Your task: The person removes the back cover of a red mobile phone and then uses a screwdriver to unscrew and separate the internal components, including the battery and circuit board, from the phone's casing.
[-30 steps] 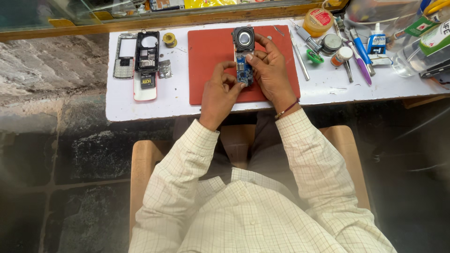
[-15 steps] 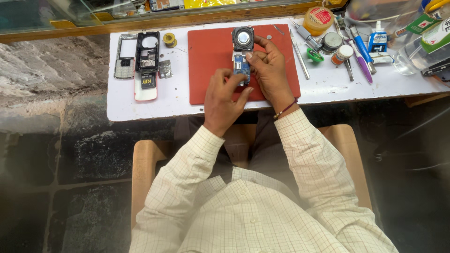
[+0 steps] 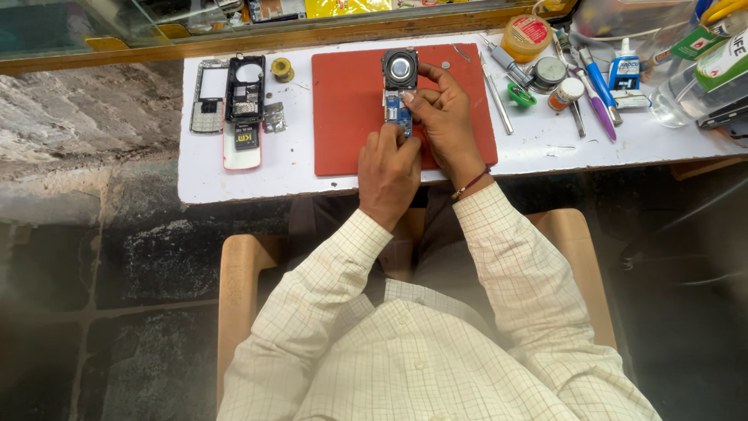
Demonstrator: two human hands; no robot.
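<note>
A small phone circuit board [image 3: 397, 105], blue with a round speaker at its far end, lies on a red work mat [image 3: 347, 117]. My left hand [image 3: 388, 173] grips the board's near end. My right hand [image 3: 442, 117] pinches its right side with thumb and fingers, just below the speaker. Both hands hold the board over the middle of the mat.
Phone housings and a keypad frame [image 3: 234, 109] lie on the white bench [image 3: 257, 179] left of the mat, with a solder reel [image 3: 282, 68]. Right of the mat are tweezers [image 3: 495, 97], screwdrivers [image 3: 596, 90], small jars [image 3: 549, 74] and a glue bottle [image 3: 623, 72]. I sit on a wooden chair [image 3: 238, 304].
My hands stay on the board; the fingers have shifted slightly along it. The view has drifted a little.
</note>
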